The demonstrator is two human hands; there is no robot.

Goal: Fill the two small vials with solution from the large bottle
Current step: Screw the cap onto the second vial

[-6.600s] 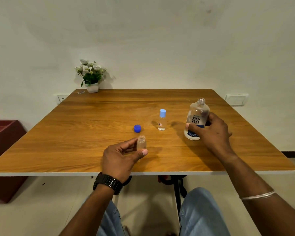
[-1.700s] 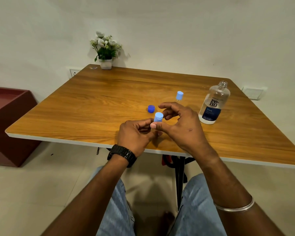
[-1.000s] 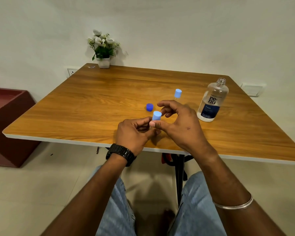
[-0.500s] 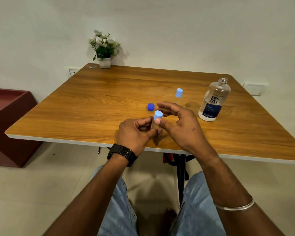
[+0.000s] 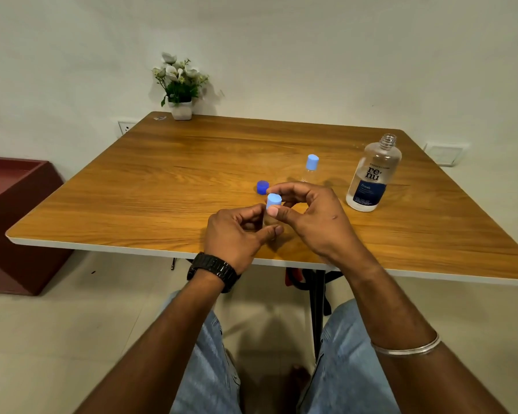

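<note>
The right hand [image 5: 314, 222] pinches the light-blue plastic cap [image 5: 274, 200] atop a small clear vial [image 5: 269, 220] gripped by the left hand [image 5: 237, 234], as half a second ago. Behind stand a dark-blue round cap [image 5: 262, 187], the second capped vial [image 5: 310, 168] and the uncapped large clear bottle [image 5: 373, 174], on the glossy wooden table [image 5: 162, 186].

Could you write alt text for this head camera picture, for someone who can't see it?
A seated person's left hand holds a small vial while the right hand pinches its light blue cap, above a wooden table. Behind stand an uncapped solution bottle and a capped vial.
</note>
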